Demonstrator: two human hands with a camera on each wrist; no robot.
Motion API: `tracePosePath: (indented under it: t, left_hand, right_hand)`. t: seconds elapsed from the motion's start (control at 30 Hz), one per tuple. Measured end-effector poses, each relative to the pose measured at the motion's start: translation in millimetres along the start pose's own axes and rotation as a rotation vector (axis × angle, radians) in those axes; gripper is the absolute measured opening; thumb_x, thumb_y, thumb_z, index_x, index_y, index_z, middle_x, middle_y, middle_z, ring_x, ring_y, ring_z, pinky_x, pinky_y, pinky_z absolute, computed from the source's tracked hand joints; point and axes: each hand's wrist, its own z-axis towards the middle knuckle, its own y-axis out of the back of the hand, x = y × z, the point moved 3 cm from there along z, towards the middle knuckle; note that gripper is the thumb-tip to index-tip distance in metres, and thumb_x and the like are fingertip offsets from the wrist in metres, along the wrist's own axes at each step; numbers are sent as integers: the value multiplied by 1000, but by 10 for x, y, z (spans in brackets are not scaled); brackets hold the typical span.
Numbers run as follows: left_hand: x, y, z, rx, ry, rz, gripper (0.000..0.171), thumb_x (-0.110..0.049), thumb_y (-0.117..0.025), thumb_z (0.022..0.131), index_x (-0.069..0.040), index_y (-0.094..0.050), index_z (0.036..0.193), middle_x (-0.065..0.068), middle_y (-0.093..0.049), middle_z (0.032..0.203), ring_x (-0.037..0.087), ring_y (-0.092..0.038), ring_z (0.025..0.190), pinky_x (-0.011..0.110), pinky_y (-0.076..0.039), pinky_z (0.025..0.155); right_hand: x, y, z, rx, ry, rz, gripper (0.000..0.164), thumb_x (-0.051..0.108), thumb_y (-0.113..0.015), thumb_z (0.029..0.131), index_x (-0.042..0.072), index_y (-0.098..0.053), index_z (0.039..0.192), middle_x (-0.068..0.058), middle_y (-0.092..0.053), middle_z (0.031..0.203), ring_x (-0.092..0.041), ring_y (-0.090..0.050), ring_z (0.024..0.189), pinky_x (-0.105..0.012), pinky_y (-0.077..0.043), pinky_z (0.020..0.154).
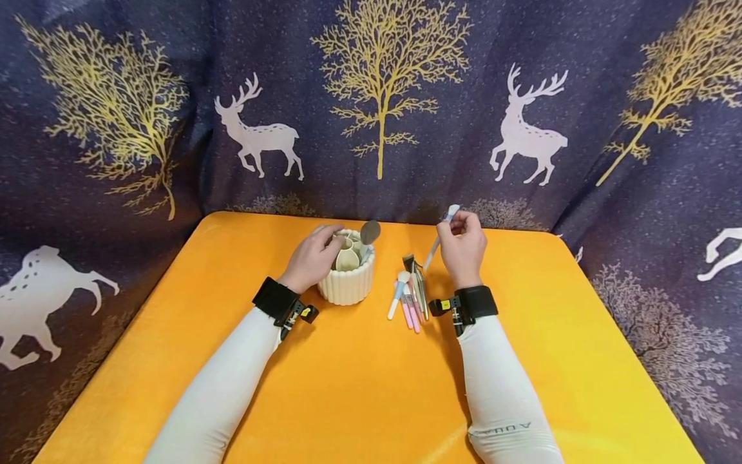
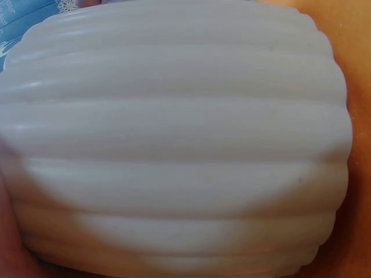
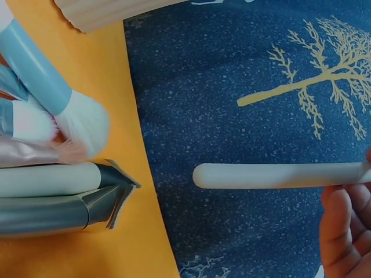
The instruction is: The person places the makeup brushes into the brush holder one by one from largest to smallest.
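Toward the far edge of the smooth orange surface (image 1: 353, 386), the right hand (image 1: 466, 248) pinches a slim, white-handled makeup brush (image 3: 278, 175) beside a pile of blue, pink and dark brushes (image 3: 49, 180); a slack pinch could drop it, a low sweep scatter them. The left hand (image 1: 313, 258) rests at the rim of a cream, ribbed, divided cup (image 1: 346, 288); whether it grips cannot be told. Uneven pressure might tip it. Navy deer-print curtain (image 1: 429, 154) bounds the far edge; wider room lies nearside.

Head: I'm looking forward, down.
Left wrist: I'm facing the cup (image 2: 174, 130) closely.
Right wrist: I'm sharing brushes (image 3: 37, 66) with head, nearer.
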Motion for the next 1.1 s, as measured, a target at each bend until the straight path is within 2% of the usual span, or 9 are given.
tracePosePath:
  t: [0.1,0.43,0.8,0.93,1.1]
  left_hand:
    - [-10,7,0,-2,6,7,53,-40,-47,120,-10,-58,162,14,-59,158,35,-57,144,57,-44,122]
    - [-15,16,-13,0,3,9,54,-40,-46,120,-9,-58,162,14,-59,158,35,-57,145,57,-44,122]
    - [-25,13,0,-4,9,4,54,-40,-47,119,-9,-58,162,14,-59,159,36,-57,145,57,-44,122]
    - [-22,16,5,0,11,2,55,-40,-46,120,-9,-57,163,14,-59,159,36,-57,144,58,-44,122]
    - [-16,14,-6,-1,13,1,55,-40,-46,119,-8,-57,163,15,-58,159,36,-57,144,57,-44,122]
  right_hand:
    - [16,-4,0,-10,25,26,25,11,-71,97,-2,-67,118,-12,-67,98,-15,-64,87,-23,-48,79]
    - [74,-10,-27,-33,101,65,22,7,-72,97,-4,-68,116,-10,-68,94,-2,-65,82,-19,-48,67]
    - [164,-61,-47,-35,144,171,19,-2,-72,99,-8,-67,117,-16,-67,91,-3,-64,72,-13,-51,57]
    - [258,-92,-77,-34,158,196,20,-8,-70,99,-14,-65,117,-21,-65,91,0,-62,71,-11,-51,59]
    - [529,-83,-182,-11,195,226,18,-11,-66,99,-18,-62,115,-26,-63,90,2,-62,72,-10,-52,62]
